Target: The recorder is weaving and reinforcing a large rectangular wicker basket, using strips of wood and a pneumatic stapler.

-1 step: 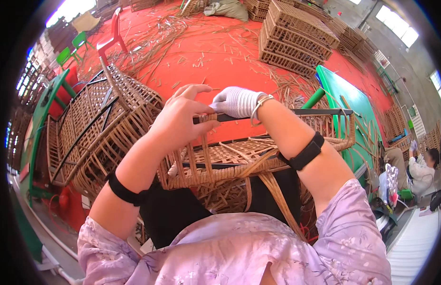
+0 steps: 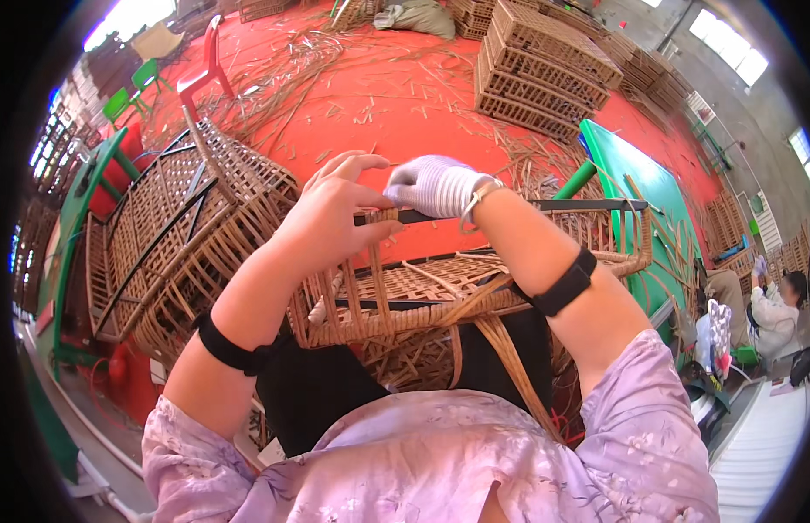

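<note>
A brown woven basket frame point(image 2: 405, 324) lies across my lap, with a dark rail point(image 2: 553, 206) along its far upper side. My bare left hand point(image 2: 328, 209) closes thumb and index finger about this rail where a brown strip point(image 2: 379, 275) wraps over it; its other fingers stretch out loosely. Just to the right, my right hand point(image 2: 433, 187), in a striped whitish glove, has its fingers curled closed beside the rail. What it pinches, if anything, is hidden. Long loose strips point(image 2: 510, 370) hang from the basket's near edge over my leg.
A large wicker piece point(image 2: 196, 235) stands at left beside a green table point(image 2: 78, 222). Another green table point(image 2: 632, 187) is at right, with stacked woven crates point(image 2: 544, 70) behind. Cut strips litter the red floor point(image 2: 361, 113). A person point(image 2: 778, 314) sits far right.
My right hand has turned and shifted very slightly at the rail. My left hand and the basket frame have stayed in place.
</note>
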The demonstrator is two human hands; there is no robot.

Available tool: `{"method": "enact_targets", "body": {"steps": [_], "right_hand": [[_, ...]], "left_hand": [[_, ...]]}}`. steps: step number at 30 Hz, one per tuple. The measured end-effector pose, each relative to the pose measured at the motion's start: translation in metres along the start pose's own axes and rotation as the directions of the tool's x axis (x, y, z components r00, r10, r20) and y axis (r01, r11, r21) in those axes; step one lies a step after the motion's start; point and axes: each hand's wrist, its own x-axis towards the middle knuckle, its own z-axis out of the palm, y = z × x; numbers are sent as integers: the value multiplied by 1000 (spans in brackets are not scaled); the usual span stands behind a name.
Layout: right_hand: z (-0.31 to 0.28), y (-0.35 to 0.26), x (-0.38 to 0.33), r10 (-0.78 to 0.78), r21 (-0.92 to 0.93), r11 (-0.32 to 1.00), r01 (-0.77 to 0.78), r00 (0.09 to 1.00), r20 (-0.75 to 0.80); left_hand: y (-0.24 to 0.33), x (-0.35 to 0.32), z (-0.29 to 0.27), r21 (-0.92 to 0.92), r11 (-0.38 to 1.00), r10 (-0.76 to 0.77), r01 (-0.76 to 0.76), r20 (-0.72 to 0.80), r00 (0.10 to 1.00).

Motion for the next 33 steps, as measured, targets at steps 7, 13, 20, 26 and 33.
{"method": "enact_targets", "body": {"steps": [7, 13, 20, 26, 33], "right_hand": [[37, -36, -85, 130, 183, 983, -33, 827, -547], [70, -23, -76, 289, 620, 781, -72, 922, -257], [76, -24, -72, 220, 899, 420, 121, 948, -230], [80, -25, -80, 238, 937, 305, 172, 939, -250], [92, -22, -75, 193, 842, 425, 333, 875, -444]], "left_hand": [[-19, 7, 1, -162, 984, -41, 80, 229, 972], [-8, 14, -8, -350, 879, -168, 324, 410, 897], [1, 5, 0, 7, 998, 63, -67, 237, 970], [16, 3, 6, 156, 952, 214, -264, 281, 936], [22, 6, 21, 328, 927, 98, -183, 260, 961]]}}
